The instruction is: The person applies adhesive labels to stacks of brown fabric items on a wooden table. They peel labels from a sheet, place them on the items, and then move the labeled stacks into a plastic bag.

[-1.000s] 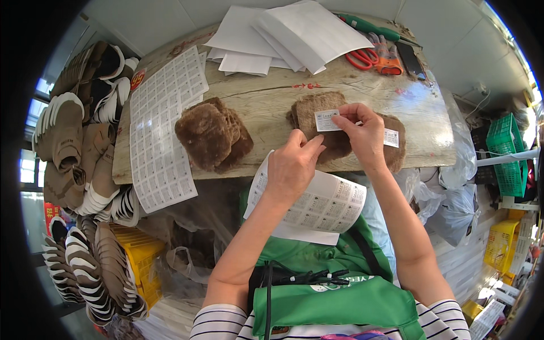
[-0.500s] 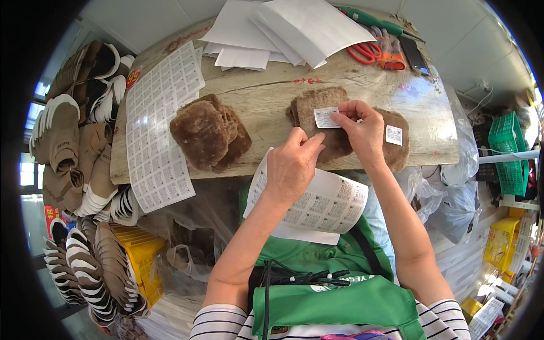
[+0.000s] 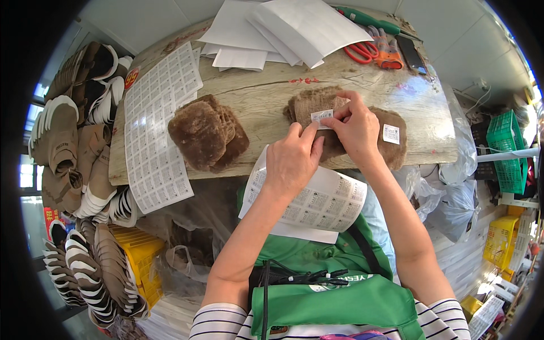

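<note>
My right hand pinches a small white printed label that lies against a brown fluffy pad near the table's front edge. Close beside it, my left hand has its fingers curled, with the index fingertip reaching the label's lower edge. A curved sheet of labels hangs below the table edge, gripped by the left hand, whose palm hides the grip. Another brown pad on the right bears a white label. To the left rests a stack of brown fluffy pads.
Long label sheets cover the table's left side and overhang its front. White papers lie at the back. Red-handled scissors, an orange-grey glove, a green-handled tool and a phone sit back right. Brown shoe parts are piled left.
The label has moved slightly down and left onto the pad. My right hand has shifted the same way, its fingers now bent over the label; the left fingertips are closer to it.
</note>
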{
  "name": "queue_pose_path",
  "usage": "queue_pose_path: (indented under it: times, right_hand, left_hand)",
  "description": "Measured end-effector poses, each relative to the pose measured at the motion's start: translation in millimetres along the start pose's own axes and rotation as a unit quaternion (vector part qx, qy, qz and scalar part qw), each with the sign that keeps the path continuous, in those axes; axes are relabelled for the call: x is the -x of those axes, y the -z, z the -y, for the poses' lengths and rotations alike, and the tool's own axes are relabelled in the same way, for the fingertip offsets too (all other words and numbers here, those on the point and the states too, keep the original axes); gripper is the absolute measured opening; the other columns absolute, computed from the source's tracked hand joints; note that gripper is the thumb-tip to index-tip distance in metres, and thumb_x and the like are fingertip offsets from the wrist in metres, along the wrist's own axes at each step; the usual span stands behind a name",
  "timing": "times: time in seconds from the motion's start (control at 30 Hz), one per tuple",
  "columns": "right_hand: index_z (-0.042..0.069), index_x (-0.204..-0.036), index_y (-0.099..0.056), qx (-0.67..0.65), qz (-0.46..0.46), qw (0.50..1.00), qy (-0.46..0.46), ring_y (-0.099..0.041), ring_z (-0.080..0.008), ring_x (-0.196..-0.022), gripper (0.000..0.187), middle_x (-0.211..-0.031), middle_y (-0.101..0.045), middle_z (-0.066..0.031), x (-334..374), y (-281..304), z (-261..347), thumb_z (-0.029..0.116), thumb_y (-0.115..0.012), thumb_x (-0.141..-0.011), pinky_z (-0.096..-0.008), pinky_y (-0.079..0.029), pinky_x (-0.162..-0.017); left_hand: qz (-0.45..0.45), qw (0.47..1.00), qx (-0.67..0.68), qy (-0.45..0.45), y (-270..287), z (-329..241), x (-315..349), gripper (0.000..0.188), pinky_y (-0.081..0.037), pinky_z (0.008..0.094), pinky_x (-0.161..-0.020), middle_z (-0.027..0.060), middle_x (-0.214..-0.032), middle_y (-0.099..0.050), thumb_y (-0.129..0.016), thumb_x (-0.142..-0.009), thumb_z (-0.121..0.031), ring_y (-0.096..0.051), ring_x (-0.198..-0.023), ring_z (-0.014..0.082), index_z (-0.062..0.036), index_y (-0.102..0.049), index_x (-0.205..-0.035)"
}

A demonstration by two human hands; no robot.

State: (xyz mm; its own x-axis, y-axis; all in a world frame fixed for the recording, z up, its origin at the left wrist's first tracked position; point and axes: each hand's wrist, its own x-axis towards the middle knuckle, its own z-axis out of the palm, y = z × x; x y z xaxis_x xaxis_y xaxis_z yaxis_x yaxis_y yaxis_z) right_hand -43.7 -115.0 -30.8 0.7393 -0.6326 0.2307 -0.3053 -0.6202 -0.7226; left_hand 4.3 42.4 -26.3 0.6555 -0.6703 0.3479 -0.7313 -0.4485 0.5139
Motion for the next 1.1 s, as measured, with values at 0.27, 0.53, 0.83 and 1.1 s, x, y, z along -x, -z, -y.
queue_pose_path:
  times: [0.27,0.53,0.83,1.1]
  right_hand:
    - [0.007,-0.103,-0.068,0.076,-0.021,0.996,0.038,-0.067,-0.0231,-0.078,0.050,-0.084,-0.067,-0.0042,-13,13,-8,0.031,-0.089,-0.065,-0.0371,-0.052,-0.069]
    - [0.003,-0.103,-0.066,-0.111,0.072,0.987,-0.087,-0.062,-0.0098,-0.069,0.042,-0.075,-0.066,-0.0019,-15,15,-10,0.025,-0.086,-0.073,-0.0255,-0.050,-0.066]
    - [-0.004,-0.113,-0.060,-0.434,-0.003,0.894,-0.111,-0.065,-0.0108,-0.087,0.029,-0.097,-0.070,-0.0078,-2,67,-15,0.011,-0.072,-0.091,-0.0253,-0.051,-0.080]
    - [0.003,-0.123,-0.064,0.196,-0.152,0.963,0.107,-0.068,-0.0221,-0.088,0.037,-0.102,-0.072,-0.0117,26,114,-46,0.013,-0.073,-0.088,-0.0327,-0.053,-0.079]
  left_hand:
    - [-0.013,1.000,0.019,-0.006,0,2,2,0.031,-0.050,0.0400,-0.056,0.0092,-0.083,-0.063,-0.074,-0.086,-0.017,-0.064,-0.062,0.0310,-0.0078,-0.070,-0.116]
    - [-0.029,0.998,0.052,-0.009,3,5,6,0.031,-0.050,0.0375,-0.057,0.0091,-0.083,-0.063,-0.075,-0.085,-0.012,-0.064,-0.061,0.0255,-0.0072,-0.069,-0.115]
    - [-0.053,0.992,0.117,-0.017,37,-7,11,0.011,-0.047,0.0403,-0.054,0.0122,-0.076,-0.068,-0.072,-0.088,-0.015,-0.064,-0.061,0.0321,-0.0076,-0.067,-0.094]
    - [-0.026,0.995,0.099,0.000,54,-19,-2,0.010,-0.047,0.0411,-0.055,0.0143,-0.064,-0.064,-0.070,-0.090,-0.019,-0.062,-0.059,0.0343,-0.0085,-0.071,-0.089]
